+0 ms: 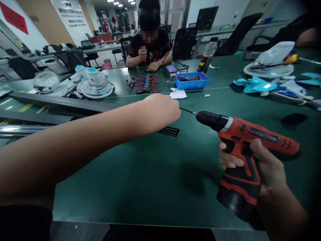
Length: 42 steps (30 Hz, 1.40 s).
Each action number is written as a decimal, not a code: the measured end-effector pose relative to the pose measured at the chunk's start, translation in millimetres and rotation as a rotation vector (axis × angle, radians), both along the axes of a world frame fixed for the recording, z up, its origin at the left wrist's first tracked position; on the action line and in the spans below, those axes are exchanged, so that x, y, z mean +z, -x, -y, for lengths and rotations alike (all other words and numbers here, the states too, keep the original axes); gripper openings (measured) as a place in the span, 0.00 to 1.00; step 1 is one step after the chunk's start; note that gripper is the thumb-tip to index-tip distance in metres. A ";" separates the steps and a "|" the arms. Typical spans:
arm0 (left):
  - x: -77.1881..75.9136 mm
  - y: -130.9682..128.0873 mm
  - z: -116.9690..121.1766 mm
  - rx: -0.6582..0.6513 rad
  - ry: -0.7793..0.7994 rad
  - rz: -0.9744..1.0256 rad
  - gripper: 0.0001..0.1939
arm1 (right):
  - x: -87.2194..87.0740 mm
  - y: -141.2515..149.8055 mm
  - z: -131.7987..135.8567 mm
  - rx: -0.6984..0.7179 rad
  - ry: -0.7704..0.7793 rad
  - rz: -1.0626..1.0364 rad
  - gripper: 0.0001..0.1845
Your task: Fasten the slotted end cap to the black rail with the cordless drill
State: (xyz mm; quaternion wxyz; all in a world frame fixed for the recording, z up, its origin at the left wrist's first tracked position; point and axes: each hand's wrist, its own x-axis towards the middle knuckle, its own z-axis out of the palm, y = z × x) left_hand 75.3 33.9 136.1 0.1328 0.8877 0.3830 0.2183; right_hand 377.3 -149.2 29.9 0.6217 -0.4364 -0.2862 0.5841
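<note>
My right hand [271, 170] is wrapped round the grip of a red and black cordless drill [250, 134], index finger by the trigger. From its black chuck a long thin driver bit [187, 110] points left. The bit's far end reaches my left hand [164, 110], which is curled like a fist with its back to me. Whatever those fingers hold is hidden behind the hand. Just below the left wrist, a black slotted piece [170, 131] lies on the green table [150, 187].
Dark metal bars [60, 102] lie at left, behind my forearm. Fan parts [97, 87], wired circuit boards [147, 83] and a blue bin [192, 82] stand further back. Across the table sits a person [150, 50] at work. Light-blue fan blades [255, 85] and a bottle [207, 57] are to the right.
</note>
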 end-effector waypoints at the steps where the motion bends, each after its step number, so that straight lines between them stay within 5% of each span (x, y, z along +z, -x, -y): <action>1: 1.2 1.2 -3.0 -0.029 0.036 -0.019 0.12 | -0.4 -0.1 0.5 -0.005 -0.003 -0.004 0.33; 8: 11.3 9.5 -16.7 -0.103 0.149 -0.122 0.20 | -3.8 -2.2 2.7 -0.018 -0.011 -0.038 0.31; 14: 8.2 34.5 -20.9 -0.077 0.019 0.017 0.14 | 8.9 -3.2 3.3 0.110 0.003 0.055 0.32; 18: -1.4 61.8 12.4 -0.011 -0.063 0.165 0.10 | 13.0 1.0 7.2 0.163 -0.009 0.121 0.29; 21: -26.5 74.5 52.8 0.140 -0.086 0.388 0.11 | 12.0 3.5 8.8 0.229 0.013 0.134 0.29; 26: -80.8 73.2 94.7 0.440 0.403 0.853 0.30 | 9.4 1.7 8.1 0.328 0.007 0.154 0.31; 31: -105.7 64.5 89.7 0.720 0.883 1.233 0.38 | 6.1 -0.4 8.1 0.268 0.029 0.131 0.32; 42: -109.8 75.5 54.7 0.694 0.789 1.516 0.37 | 3.6 -0.5 5.7 0.270 -0.050 0.176 0.27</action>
